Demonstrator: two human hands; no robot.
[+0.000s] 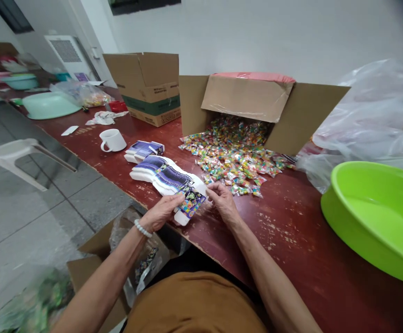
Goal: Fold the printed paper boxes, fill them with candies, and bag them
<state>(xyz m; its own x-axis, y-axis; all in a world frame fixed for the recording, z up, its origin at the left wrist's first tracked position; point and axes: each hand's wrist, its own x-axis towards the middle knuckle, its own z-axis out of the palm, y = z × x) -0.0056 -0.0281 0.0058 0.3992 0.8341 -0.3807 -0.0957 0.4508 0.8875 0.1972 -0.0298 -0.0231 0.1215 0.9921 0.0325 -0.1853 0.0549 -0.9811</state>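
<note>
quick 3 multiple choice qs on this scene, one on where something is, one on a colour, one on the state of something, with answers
1. Where is the small printed box?
A. Between the left hand and right hand
B. On the floor
C. Inside a carton

2. What colour is the round basin at the right of the table?
A. Red
B. White
C. Lime green

3. What state is the cardboard box behind the wrapped sweets in?
A. Taped shut and upright
B. Tipped on its side, open toward the sweets
C. Crushed flat

1: A, both hands' fingers are at the box above the table.
2: C, its rim and inside show bright lime green.
3: B, its flaps spread wide and sweets spill from its mouth.
</note>
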